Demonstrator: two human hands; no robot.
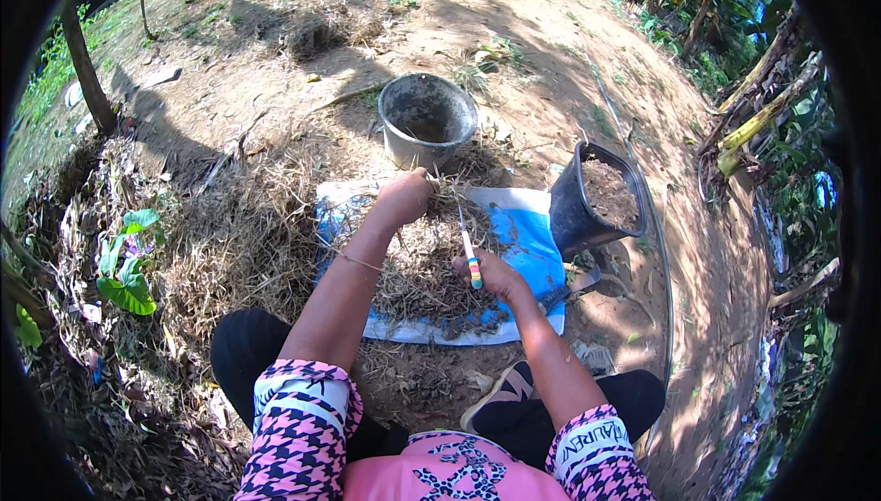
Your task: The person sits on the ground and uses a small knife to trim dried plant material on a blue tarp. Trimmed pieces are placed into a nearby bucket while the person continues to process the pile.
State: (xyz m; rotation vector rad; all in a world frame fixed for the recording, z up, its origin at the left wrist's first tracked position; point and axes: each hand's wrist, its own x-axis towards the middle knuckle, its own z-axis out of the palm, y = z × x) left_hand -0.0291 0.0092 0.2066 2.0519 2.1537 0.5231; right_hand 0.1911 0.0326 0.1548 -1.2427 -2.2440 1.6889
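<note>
My left hand (pixel 406 198) is closed around a bunch of dry grass (pixel 451 189) at the far edge of a blue and white plastic sheet (pixel 526 226). In my right hand (pixel 492 274) is a knife (pixel 470 253) with a striped, multicoloured handle. Its thin blade points away from me, and the tip lies close to the bunch; whether it touches is unclear. Below both hands, a heap of chopped dry grass and dark crumbs (pixel 433 267) covers much of the sheet.
A grey pot (pixel 396 143) stands beyond the sheet. To the right, a black pot (pixel 568 215) of brown material leans over. A dark-handled bladed tool (pixel 555 298) lies at the sheet's right edge. Loose dry grass (pixel 241 253) is piled left. A hose (pixel 662 246) runs along the right.
</note>
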